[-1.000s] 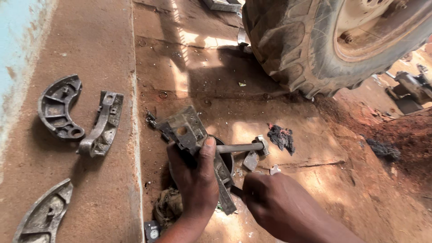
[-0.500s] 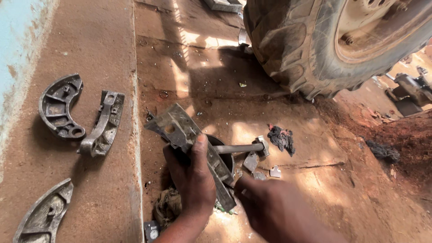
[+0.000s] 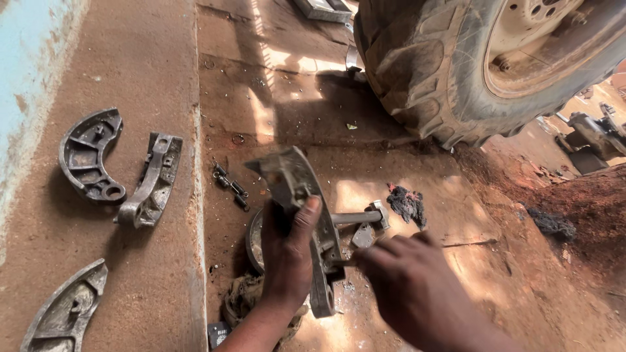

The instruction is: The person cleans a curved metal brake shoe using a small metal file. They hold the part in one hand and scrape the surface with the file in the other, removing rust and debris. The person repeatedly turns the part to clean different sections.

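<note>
Brake shoe (image 3: 306, 215), grey and curved, is held up on edge in the middle of the dusty concrete floor (image 3: 274, 85), its upper end tilted away from the person and its lower end near a round metal disc (image 3: 254, 241) and a dirty rag (image 3: 244, 300). The left hand (image 3: 287, 254) is clamped around the shoe's middle, thumb pressed along its face. The right hand (image 3: 411, 280) sits just right of the shoe with fingers curled toward its lower part; whether it grips a small tool there I cannot tell. Just behind the shoe, to its right, lies a hammer (image 3: 358, 217), untouched. Left of the shoe, on the raised ledge (image 3: 130, 65), three more brake shoes (image 3: 88, 156) lie flat. Far right of the shoe stands a big tyre (image 3: 424, 72). The step looks like working at the lower end of the held shoe; the next move seems to need the left hand keeping it steady while the right hand works.
</note>
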